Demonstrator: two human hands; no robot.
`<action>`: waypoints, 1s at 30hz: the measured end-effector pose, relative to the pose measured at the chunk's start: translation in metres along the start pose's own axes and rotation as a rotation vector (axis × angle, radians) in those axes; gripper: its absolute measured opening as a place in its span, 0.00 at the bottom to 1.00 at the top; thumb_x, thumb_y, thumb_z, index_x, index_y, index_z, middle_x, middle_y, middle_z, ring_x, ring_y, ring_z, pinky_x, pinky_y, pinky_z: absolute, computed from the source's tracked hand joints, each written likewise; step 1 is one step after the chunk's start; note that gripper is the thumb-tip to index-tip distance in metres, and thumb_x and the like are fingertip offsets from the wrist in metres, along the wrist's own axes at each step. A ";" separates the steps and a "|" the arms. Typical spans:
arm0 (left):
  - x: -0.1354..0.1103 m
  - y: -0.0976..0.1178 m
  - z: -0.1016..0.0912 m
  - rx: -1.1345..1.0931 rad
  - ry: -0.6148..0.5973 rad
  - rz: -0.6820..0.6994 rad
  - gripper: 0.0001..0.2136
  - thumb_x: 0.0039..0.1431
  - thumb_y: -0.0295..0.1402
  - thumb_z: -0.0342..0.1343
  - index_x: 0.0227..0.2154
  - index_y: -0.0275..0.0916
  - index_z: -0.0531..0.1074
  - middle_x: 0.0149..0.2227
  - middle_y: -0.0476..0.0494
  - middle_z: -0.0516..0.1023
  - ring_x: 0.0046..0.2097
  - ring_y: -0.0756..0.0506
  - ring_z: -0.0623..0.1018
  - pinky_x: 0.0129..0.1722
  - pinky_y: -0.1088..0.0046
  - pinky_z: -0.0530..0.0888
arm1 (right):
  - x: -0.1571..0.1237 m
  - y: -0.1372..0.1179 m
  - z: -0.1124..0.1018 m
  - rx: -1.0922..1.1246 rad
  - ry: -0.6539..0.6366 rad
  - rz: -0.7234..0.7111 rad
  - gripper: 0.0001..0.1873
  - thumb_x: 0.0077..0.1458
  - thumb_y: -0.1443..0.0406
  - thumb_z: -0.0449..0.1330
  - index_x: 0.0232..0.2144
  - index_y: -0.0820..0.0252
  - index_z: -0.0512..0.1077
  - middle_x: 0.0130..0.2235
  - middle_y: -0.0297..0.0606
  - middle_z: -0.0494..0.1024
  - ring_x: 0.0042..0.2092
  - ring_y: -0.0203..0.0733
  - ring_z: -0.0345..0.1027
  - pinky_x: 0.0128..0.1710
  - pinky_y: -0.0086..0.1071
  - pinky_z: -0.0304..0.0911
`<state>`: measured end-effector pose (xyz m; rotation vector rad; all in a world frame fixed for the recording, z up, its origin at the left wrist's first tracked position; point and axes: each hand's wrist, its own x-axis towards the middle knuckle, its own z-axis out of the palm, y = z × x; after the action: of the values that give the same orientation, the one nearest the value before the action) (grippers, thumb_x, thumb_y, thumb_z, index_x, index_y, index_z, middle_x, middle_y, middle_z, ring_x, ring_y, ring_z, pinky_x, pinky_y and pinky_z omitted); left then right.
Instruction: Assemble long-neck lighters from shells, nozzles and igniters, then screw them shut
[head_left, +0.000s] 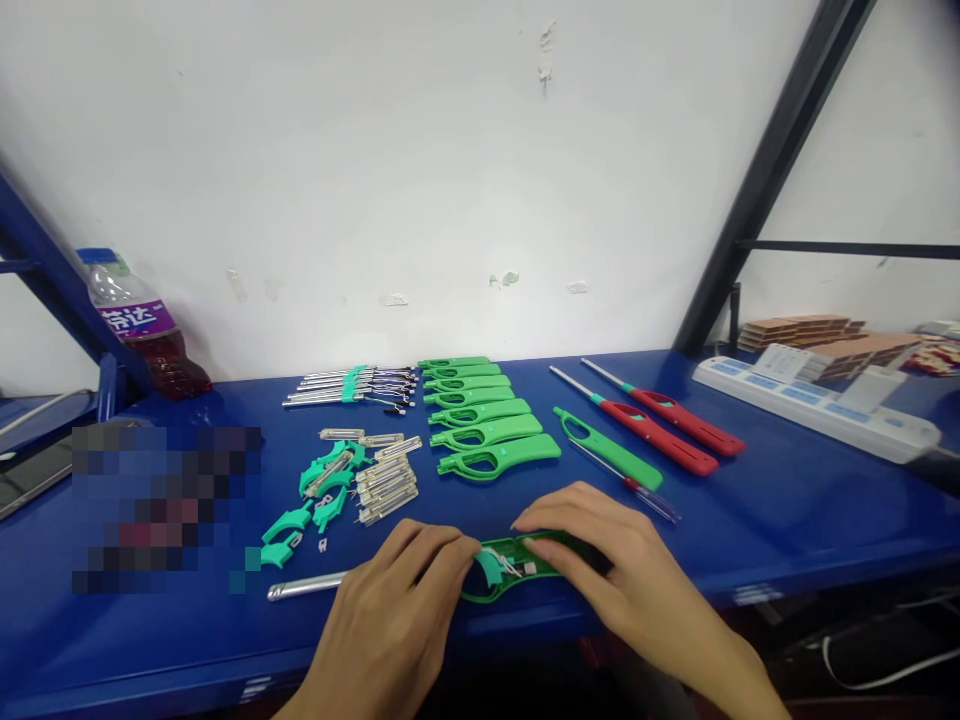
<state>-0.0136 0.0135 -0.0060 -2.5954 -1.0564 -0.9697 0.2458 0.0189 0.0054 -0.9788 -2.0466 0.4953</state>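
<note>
An open green lighter shell half (517,592) lies near the table's front edge, hollow side up. Inside it sit a teal trigger (489,567), thin white wires and a small pale block (529,568). A silver metal tube (304,586) sticks out to the left from under my left hand (397,610), whose fingers are closed round the shell's trigger end. My right hand (626,575) grips the other end, with its thumb on the shell's inside and its fingers arched over the far rim. Both palms hide parts of the shell.
Behind are several green shells (499,455), silver tubes with wires (322,388), teal triggers (285,525) and clear gas tanks (386,490). At right lie a screwdriver (652,500), another green shell (611,450), two red lighters (660,435) and a power strip (817,405). A bottle (146,330) stands left.
</note>
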 end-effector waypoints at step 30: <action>0.006 0.003 0.002 -0.036 0.126 -0.035 0.10 0.77 0.25 0.50 0.50 0.41 0.75 0.42 0.45 0.84 0.40 0.43 0.83 0.39 0.67 0.83 | 0.040 0.008 -0.007 -0.467 -0.360 -0.399 0.11 0.72 0.70 0.59 0.48 0.55 0.81 0.42 0.38 0.84 0.40 0.42 0.78 0.41 0.35 0.66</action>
<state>-0.0079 0.0152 -0.0035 -2.5138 -1.0651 -1.1536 0.2400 0.0548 0.0247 -0.7376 -2.6787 -0.0316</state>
